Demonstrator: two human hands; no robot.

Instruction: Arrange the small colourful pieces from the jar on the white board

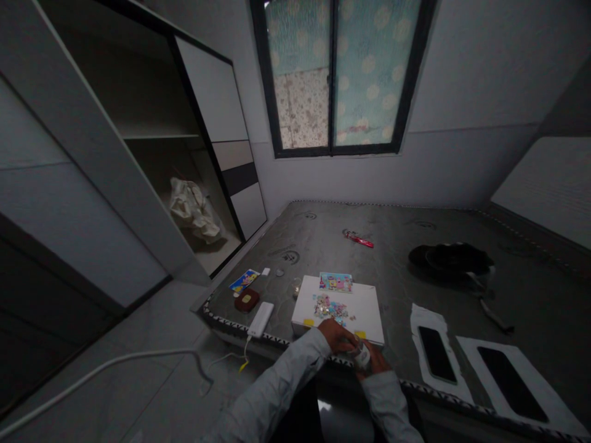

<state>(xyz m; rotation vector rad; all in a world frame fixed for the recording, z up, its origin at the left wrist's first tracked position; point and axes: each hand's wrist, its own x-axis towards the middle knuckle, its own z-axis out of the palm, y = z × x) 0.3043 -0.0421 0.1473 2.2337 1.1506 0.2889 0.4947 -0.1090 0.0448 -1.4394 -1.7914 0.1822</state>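
Observation:
Just over the near edge of a white box (pixel 364 301), my right hand (pixel 377 362) is wrapped round a small pale jar (pixel 362 355). My left hand (pixel 337 336) is closed with its fingertips at the jar's top left side. Whether its fingers hold anything smaller, I cannot tell. On the box lies a loose pile of tiny multicoloured pieces (pixel 329 307), pink, blue and silvery. A card with colourful cartoon figures (pixel 336 282) lies at the box's far edge. Yellow patches (pixel 308 322) mark its near side.
Left of the box on the mattress (pixel 318 234) are a white power bank (pixel 261 319) with a cable, a brown case (pixel 246 299) and a blue card (pixel 244 280). A red item (pixel 359 240) lies beyond. Rightward are a black bag (pixel 452 261) and two phones (pixel 438 354) on white sheets.

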